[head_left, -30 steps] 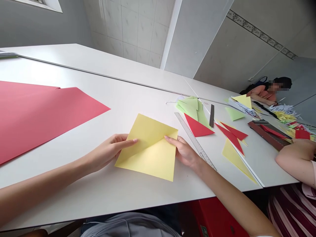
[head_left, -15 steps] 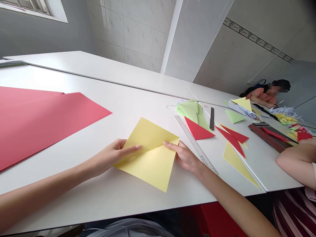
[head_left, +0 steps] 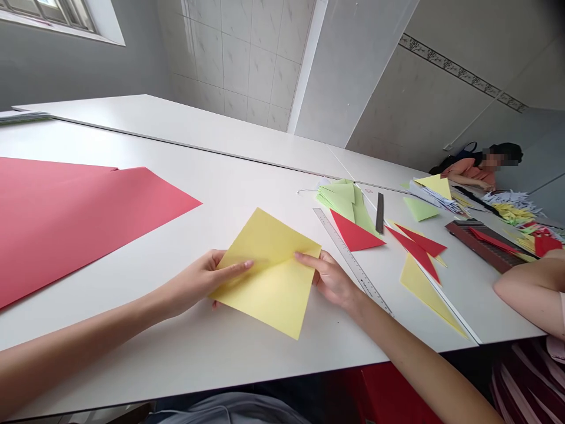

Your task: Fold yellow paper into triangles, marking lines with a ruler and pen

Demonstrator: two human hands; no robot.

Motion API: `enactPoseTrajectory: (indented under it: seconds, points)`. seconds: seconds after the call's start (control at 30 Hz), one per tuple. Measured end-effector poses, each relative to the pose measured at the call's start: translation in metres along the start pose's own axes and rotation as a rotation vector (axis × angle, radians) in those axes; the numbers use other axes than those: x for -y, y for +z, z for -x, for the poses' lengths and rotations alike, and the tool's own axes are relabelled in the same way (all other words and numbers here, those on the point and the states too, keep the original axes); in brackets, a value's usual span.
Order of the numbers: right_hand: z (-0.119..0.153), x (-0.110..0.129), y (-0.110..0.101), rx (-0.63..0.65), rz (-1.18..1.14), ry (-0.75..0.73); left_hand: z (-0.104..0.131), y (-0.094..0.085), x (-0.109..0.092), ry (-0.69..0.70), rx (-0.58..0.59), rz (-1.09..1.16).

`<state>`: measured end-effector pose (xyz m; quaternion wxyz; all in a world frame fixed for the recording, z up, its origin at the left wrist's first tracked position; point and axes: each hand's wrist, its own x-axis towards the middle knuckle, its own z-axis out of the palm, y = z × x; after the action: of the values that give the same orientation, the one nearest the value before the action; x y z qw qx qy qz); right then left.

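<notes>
A square yellow sheet of paper (head_left: 269, 288) is held slightly tilted over the white table (head_left: 176, 365), near its front edge. My left hand (head_left: 218, 274) grips its left side, thumb on top and fingers beneath. At the right corner my right hand (head_left: 326, 274) pinches the sheet, thumb on top and the other fingers behind. A faint bend runs between the two thumbs. Large red sheets (head_left: 97, 218) lie to the left of my left hand. A clear ruler (head_left: 353, 259) lies just right of the yellow sheet.
Beyond the ruler are a red triangle (head_left: 356, 232), green papers (head_left: 339, 197), a dark ruler (head_left: 380, 213) and a yellow triangle (head_left: 430, 291). A paper cutter (head_left: 479, 244) stands further right, by a person's arm (head_left: 534, 288). Another person (head_left: 474, 171) sits at the far right.
The yellow sheet has tilted slightly, its lower corner a little higher, and a fingertip of my left hand now shows under its left edge. Both hands keep their hold.
</notes>
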<state>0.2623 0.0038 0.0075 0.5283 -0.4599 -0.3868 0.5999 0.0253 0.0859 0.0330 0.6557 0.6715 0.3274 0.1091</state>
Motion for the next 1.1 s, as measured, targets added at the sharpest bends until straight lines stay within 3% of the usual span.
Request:
enactPoseTrajectory:
  seconds: [0.37,0.57,0.87,1.1]
  points:
    - [0.002,0.011,-0.006,-0.009,0.055,-0.104,-0.005,-0.035,-0.013,0.319,-0.119,-0.113]
    - [0.005,0.009,-0.005,-0.026,0.170,-0.207,-0.014,-0.058,-0.008,0.380,-0.183,-0.059]
    - [0.015,0.000,0.003,-0.007,0.440,-0.336,-0.010,-0.057,-0.005,0.366,-0.201,-0.060]
    - [0.022,0.005,0.004,0.127,0.537,-0.274,-0.010,-0.060,-0.004,0.378,-0.293,-0.068]
